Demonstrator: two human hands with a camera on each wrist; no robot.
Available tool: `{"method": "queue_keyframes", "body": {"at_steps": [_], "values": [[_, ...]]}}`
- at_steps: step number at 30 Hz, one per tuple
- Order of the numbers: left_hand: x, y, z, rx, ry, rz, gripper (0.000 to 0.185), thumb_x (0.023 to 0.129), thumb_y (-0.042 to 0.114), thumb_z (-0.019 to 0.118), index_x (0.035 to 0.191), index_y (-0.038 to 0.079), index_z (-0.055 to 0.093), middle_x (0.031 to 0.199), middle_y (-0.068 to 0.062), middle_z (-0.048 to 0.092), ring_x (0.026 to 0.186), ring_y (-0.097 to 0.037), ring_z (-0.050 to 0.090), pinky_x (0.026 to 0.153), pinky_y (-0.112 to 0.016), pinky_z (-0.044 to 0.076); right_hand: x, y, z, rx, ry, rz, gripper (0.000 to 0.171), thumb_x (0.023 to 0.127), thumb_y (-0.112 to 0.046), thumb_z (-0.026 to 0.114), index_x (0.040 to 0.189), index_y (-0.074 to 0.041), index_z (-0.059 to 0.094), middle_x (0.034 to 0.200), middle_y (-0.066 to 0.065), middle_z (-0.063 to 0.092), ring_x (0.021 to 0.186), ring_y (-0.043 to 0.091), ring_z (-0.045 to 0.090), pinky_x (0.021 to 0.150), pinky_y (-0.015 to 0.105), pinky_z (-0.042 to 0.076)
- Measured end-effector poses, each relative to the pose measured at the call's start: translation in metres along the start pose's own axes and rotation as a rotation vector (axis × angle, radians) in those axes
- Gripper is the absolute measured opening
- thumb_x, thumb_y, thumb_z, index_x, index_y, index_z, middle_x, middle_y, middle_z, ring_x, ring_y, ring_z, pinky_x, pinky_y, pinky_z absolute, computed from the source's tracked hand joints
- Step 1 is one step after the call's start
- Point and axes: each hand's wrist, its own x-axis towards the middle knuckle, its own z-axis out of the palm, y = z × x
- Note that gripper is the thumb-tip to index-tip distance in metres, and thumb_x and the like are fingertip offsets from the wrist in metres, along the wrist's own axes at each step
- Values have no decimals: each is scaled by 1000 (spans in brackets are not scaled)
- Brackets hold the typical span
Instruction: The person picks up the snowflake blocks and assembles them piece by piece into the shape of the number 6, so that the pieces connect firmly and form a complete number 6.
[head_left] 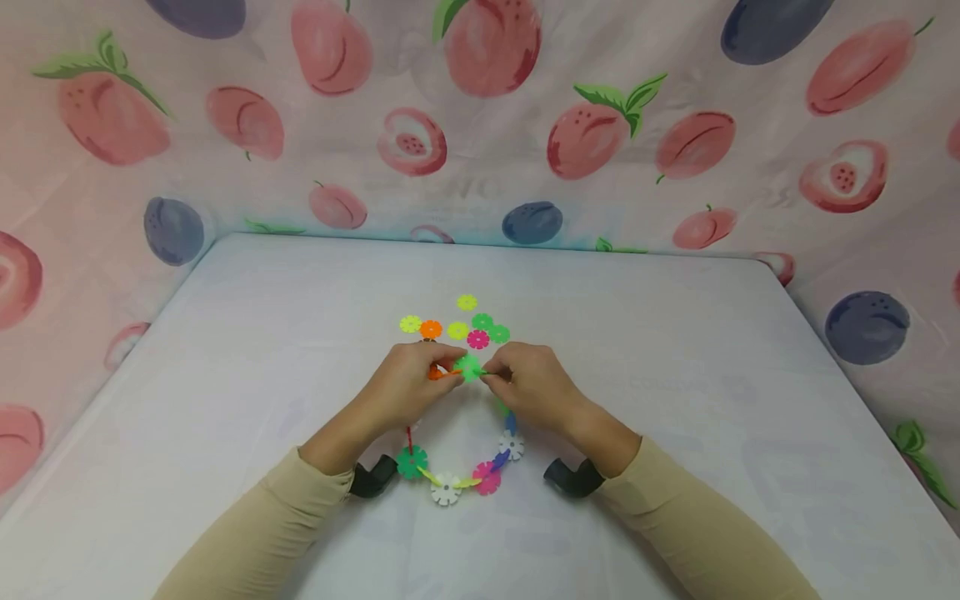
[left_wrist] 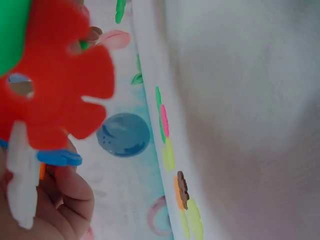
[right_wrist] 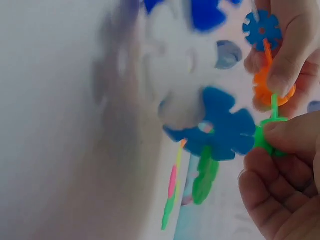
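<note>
A looped chain of coloured snowflake discs (head_left: 446, 489) lies on the white table (head_left: 675, 350), and both hands lift its far end. My left hand (head_left: 448, 364) pinches an orange disc (head_left: 435, 373). My right hand (head_left: 489, 375) pinches a green disc (head_left: 469, 367) right against it. In the right wrist view the green disc (right_wrist: 267, 135) sits between my right fingers (right_wrist: 285, 175), with the orange disc (right_wrist: 265, 92) under the left thumb and a blue disc (right_wrist: 225, 127) beside them. The left wrist view is filled by a red disc (left_wrist: 60, 95) of the chain.
Several loose discs lie just beyond the hands: yellow-green (head_left: 410, 323), orange (head_left: 431, 329), pink (head_left: 477, 339), green (head_left: 498, 334) and others. A fruit-print cloth (head_left: 480, 125) walls the table at the back and both sides.
</note>
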Motion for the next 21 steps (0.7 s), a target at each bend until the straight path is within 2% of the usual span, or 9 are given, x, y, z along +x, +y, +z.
{"method": "queue_keyframes", "body": {"at_steps": [5, 8, 15, 18, 21], "values": [[0, 0, 0, -7, 7, -12, 33, 90, 11, 76, 121, 2, 71, 100, -5, 71, 87, -19, 64, 70, -27, 52, 0, 0, 2, 8, 6, 11, 7, 84, -1, 78, 89, 0, 73, 83, 5, 69, 72, 15, 65, 66, 24, 55], [0, -3, 2, -22, 5, -35, 33, 90, 12, 75, 122, 4, 71, 101, -5, 72, 89, -19, 65, 73, -29, 53, 1, 0, 0, 27, -39, 64, 9, 86, -5, 78, 92, -1, 73, 86, 4, 69, 76, 15, 65, 71, 26, 56], [-1, -9, 2, -43, -4, -94, 34, 91, 16, 75, 124, 9, 70, 102, -2, 71, 91, -19, 63, 75, -30, 53, -3, 12, -13, 92, -189, 350, 34, 90, -22, 75, 119, -4, 69, 109, 4, 69, 95, 18, 63, 76, 31, 55], [-1, -9, 1, -48, 0, -103, 34, 91, 17, 75, 124, 9, 70, 102, -2, 70, 90, -18, 63, 74, -30, 52, -7, 19, -18, 88, -250, 436, 34, 95, -23, 68, 123, -4, 66, 113, 5, 68, 99, 21, 63, 80, 34, 55], [-2, -9, -1, -53, 16, -98, 35, 91, 16, 75, 124, 9, 69, 101, -2, 71, 88, -17, 63, 73, -30, 52, -11, 23, -21, 79, -331, 487, 32, 99, -22, 61, 125, -5, 66, 108, 3, 69, 98, 21, 62, 85, 37, 53]]}}
